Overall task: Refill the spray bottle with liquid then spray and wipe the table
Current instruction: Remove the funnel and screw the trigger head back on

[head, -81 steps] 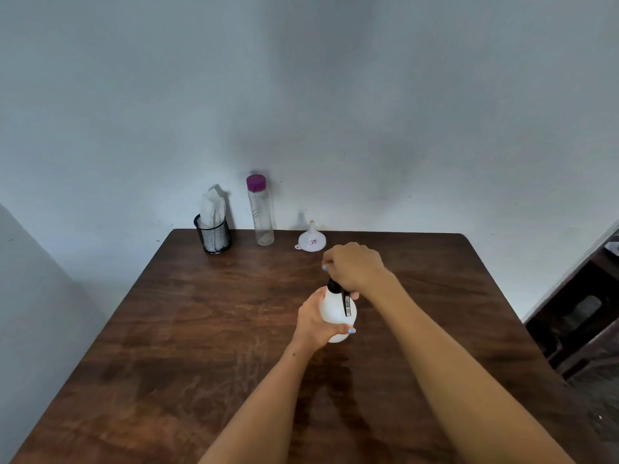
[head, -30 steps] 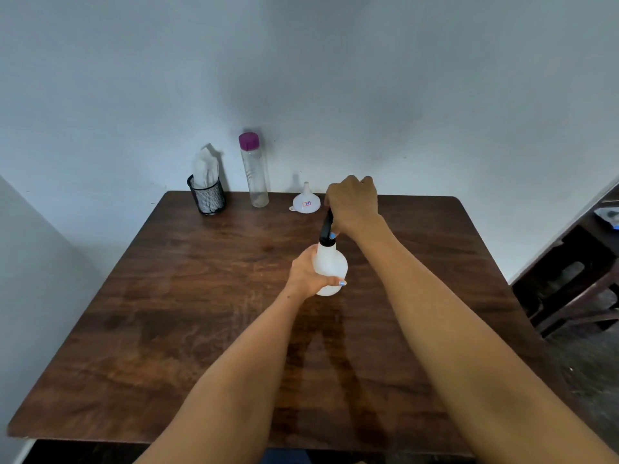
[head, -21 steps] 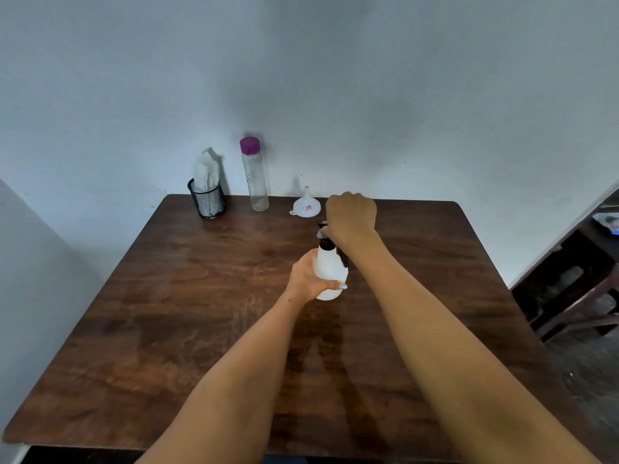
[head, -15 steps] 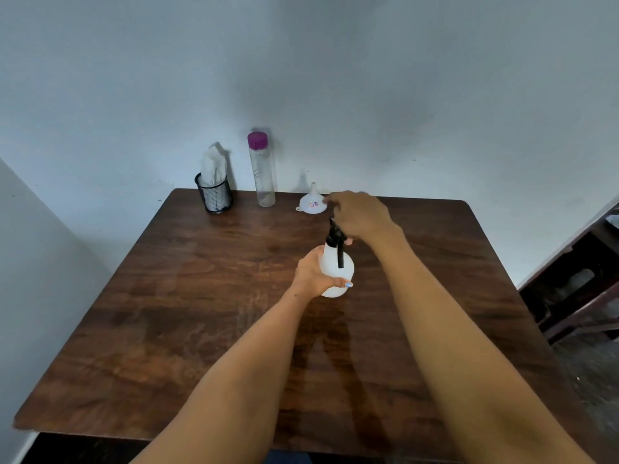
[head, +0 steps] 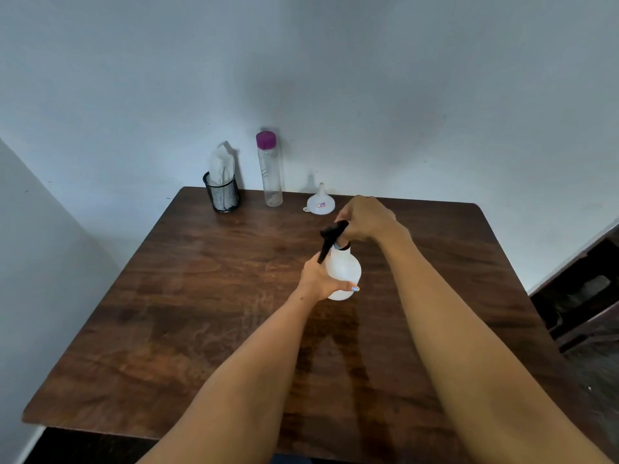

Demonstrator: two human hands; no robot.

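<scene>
In the middle of the frame the left hand (head: pixel 320 277) grips the white spray bottle (head: pixel 343 272) while the right hand (head: pixel 363 217) grips its black sprayer head (head: pixel 331 234); a hard twist could tip it on the table (head: pixel 201 296).

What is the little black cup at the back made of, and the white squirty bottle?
The black cup looks like metal wire mesh, painted matte black: fine holes show through its wall. The squirty bottle, held by the left hand, looks like milky, slightly see-through plastic, smooth and dull. Its black spray head also seems plastic.
</scene>
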